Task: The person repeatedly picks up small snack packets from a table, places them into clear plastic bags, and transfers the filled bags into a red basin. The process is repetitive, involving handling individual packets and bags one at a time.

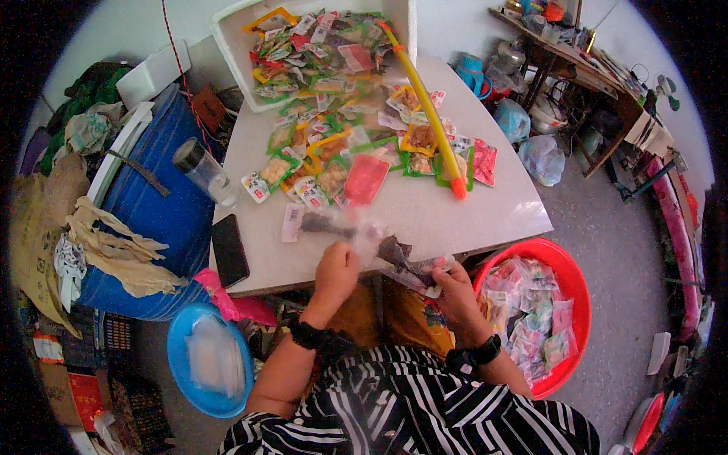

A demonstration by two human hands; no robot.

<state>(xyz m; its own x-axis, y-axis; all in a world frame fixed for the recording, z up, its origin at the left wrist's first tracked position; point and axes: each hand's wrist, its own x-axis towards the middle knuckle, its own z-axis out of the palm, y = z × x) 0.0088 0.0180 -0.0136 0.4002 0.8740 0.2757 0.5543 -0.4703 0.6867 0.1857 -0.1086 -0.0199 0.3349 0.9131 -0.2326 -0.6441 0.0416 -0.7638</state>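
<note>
Over the near edge of the table, my right hand (456, 294) is closed on the end of a small packet with dark contents (400, 256). My left hand (337, 271) is pinched on a blurred transparent plastic bag (368, 240) beside that packet. Just beyond my left hand lies another dark snack packet (324, 225). A pile of small snack packets (331, 148) with green, yellow and red edges spreads across the table behind. One pinkish-red packet (365, 179) lies at the near side of the pile.
A white foam box (229, 47) spills packets at the back. A yellow tube with orange ends (432, 114) lies across them. A phone (230, 249) and glass jar (206, 176) are at left. Below stand a red basin (582, 303) of packets and a blue basin (179, 371) of plastic bags.
</note>
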